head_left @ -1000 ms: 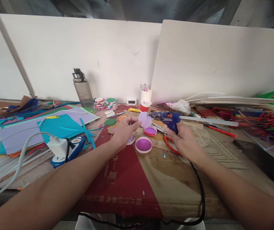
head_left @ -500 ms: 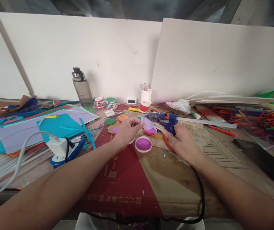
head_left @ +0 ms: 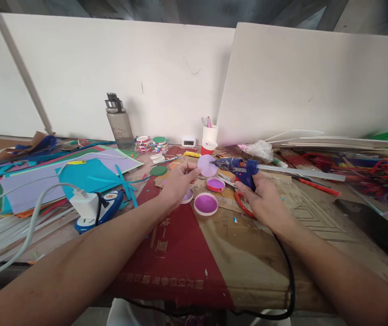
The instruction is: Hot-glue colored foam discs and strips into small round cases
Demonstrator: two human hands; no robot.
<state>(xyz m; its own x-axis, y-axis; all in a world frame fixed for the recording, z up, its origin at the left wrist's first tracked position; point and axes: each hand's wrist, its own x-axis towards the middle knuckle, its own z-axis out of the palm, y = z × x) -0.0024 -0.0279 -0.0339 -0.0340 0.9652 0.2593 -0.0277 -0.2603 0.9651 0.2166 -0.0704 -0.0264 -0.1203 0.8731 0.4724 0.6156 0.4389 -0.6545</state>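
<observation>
Between thumb and fingers, my left hand [head_left: 180, 182] pinches a light purple paper disc [head_left: 206, 166] by its left edge, raised above the table. My right hand [head_left: 265, 195] is wrapped round the handle of a blue hot glue gun [head_left: 243, 171], a long clear glue stick [head_left: 299, 171] sticking out of its back. The gun's nozzle points left and meets the right part of the disc; whether it touches is hard to tell. Below lie a white-rimmed round lid with a purple inside [head_left: 205, 204] and a red-rimmed purple one [head_left: 216, 183]. Another round piece [head_left: 187, 195] is partly behind my left hand.
Scissors with red handles [head_left: 244, 204] lie under my right hand. Paper cups [head_left: 209, 146], a small clock [head_left: 189, 141] and a bottle [head_left: 119, 122] stand at the back. A power strip [head_left: 101, 210] and coloured paper sheets [head_left: 33, 190] lie left, a black phone [head_left: 372, 226] right.
The purple disc has turned to face me more flatly, showing its full round shape. The glue gun's nozzle now lies at its right side. Both hands keep their holds.
</observation>
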